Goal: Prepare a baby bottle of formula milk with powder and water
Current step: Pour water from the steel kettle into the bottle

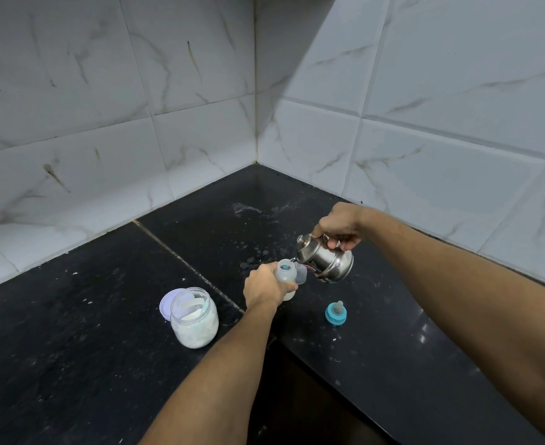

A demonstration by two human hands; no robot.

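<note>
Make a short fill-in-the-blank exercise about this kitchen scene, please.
1. The right hand tilts a steel ____ toward the bottle.
2. The left hand has its grip on the ____.
3. The teal teat cap lies on the counter, so the bottle is ____.
4. The powder jar stands with its lilac ____ beside it.

Answers: kettle; bottle; open; lid

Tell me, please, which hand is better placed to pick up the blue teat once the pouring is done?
Probably the right hand: the teat lies on the counter on its side, below the kettle. The left hand holds the bottle upright.
</note>
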